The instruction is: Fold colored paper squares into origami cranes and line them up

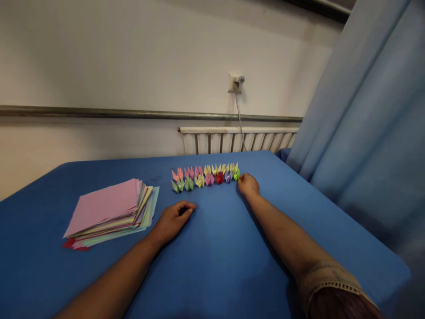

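Two rows of small folded paper cranes stand on the blue table [212,248]. At the right end of the front row is a bright green paper crane [236,174]. My right hand [249,184] pinches its right side with thumb and fingertips. Beside it in the row are a lilac crane [229,176], a red crane [219,178] and a pink crane [209,179]. My left hand [174,218] rests on the table in front of the rows, fingers curled and thumb near the index tip, with nothing visible in them.
A thick stack of coloured paper sheets [106,206], pink on top, lies to the left. A blue curtain [365,110] hangs along the right side. Behind the table are a white radiator [232,130], a pipe [133,114] and a wall socket [235,83] with a cable.
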### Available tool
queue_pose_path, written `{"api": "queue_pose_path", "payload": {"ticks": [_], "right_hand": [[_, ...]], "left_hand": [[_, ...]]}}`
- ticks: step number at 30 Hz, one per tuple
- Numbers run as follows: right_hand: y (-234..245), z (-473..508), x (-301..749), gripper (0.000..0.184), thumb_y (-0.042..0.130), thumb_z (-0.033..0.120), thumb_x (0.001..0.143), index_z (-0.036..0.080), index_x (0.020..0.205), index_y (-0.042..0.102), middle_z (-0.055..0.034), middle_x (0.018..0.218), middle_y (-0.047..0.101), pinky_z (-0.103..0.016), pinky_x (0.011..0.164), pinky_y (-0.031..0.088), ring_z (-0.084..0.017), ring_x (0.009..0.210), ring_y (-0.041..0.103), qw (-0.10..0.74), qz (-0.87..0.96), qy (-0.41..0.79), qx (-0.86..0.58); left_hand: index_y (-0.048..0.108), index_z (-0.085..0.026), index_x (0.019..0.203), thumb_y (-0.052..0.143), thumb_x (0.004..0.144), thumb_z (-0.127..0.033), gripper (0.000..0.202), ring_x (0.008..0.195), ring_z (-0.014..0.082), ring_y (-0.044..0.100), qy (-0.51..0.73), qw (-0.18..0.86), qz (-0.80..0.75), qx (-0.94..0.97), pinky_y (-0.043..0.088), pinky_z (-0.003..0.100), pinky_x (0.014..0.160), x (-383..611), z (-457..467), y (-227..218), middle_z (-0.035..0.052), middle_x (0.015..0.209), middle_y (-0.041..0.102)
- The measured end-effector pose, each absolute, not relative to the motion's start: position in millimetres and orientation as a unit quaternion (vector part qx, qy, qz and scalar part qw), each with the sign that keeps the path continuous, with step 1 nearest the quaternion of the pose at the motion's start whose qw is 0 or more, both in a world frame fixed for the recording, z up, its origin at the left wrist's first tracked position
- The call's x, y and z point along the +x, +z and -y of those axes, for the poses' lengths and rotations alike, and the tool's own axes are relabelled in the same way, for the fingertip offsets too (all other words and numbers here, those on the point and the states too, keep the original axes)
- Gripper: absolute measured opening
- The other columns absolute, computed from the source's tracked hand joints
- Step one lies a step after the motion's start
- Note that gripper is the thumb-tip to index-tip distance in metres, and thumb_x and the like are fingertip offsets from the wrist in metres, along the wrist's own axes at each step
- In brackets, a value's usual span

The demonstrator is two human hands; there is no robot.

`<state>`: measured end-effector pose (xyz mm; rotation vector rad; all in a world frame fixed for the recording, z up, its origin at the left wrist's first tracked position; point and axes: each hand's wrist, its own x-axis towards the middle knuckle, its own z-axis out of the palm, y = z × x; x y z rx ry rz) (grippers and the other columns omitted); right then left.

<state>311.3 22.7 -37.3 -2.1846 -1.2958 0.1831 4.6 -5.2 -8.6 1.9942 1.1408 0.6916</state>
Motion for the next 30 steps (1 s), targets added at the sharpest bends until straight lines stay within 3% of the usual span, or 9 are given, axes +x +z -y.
{"api": "queue_pose_path", "payload": {"ticks": [9, 15, 22, 27, 30], "right_hand": [[-37.7, -9.4, 313.1, 0.023, 0.047, 0.007, 0.073, 0.016, 0.090, 0.061, -0.0109, 0.095, 0.066, -0.029, 0.081, 0.042, -0.020, 0.090, 0.059, 0.360, 0.453, 0.099, -0.809], [-37.2, 19.6, 249.6, 0.015, 0.056, 0.012, 0.069, 0.019, 0.082, 0.059, -0.0033, 0.076, 0.064, -0.027, 0.066, 0.045, -0.017, 0.070, 0.060, 0.416, 0.460, 0.193, -0.760], [-35.8, 45.8, 134.6, 0.015, 0.063, 0.016, 0.069, 0.020, 0.083, 0.062, -0.0031, 0.084, 0.067, -0.027, 0.074, 0.047, -0.017, 0.078, 0.062, 0.447, 0.533, 0.283, -0.661], [-32.0, 58.4, 133.2, 0.017, 0.055, 0.009, 0.074, 0.019, 0.086, 0.062, -0.0049, 0.092, 0.065, -0.030, 0.081, 0.046, -0.017, 0.085, 0.060, 0.434, 0.631, 0.222, -0.604], [-30.9, 58.1, 141.3, 0.017, 0.057, 0.007, 0.072, 0.020, 0.082, 0.061, -0.0016, 0.086, 0.064, -0.029, 0.078, 0.046, -0.015, 0.080, 0.059, 0.442, 0.625, 0.285, -0.576]], "left_hand": [[0.066, -0.020, 0.090, 0.053, 0.080, -0.045, 0.030, 0.098, 0.0230, 0.064, 0.268, 0.359, -0.436, 0.781, 0.046, 0.036, 0.093, 2.4, 1.0, -13.1, 0.0050, 0.100, 0.071], [0.067, -0.019, 0.090, 0.053, 0.079, -0.045, 0.031, 0.096, 0.0229, 0.065, 0.273, 0.348, -0.431, 0.786, 0.047, 0.035, 0.090, 3.8, 1.0, -12.1, 0.0044, 0.098, 0.071], [0.067, -0.018, 0.090, 0.050, 0.078, -0.039, 0.029, 0.086, 0.0219, 0.065, 0.259, 0.337, -0.409, 0.807, 0.050, 0.033, 0.082, 4.4, 4.3, -9.1, 0.0039, 0.089, 0.072], [0.067, -0.019, 0.087, 0.051, 0.078, -0.039, 0.027, 0.086, 0.0207, 0.065, 0.254, 0.328, -0.412, 0.811, 0.049, 0.031, 0.082, 1.2, 7.7, -8.3, 0.0031, 0.089, 0.072], [0.066, -0.019, 0.089, 0.051, 0.079, -0.038, 0.026, 0.087, 0.0205, 0.064, 0.252, 0.330, -0.402, 0.816, 0.049, 0.031, 0.082, -0.5, 6.0, -9.5, 0.0032, 0.089, 0.071]]}}
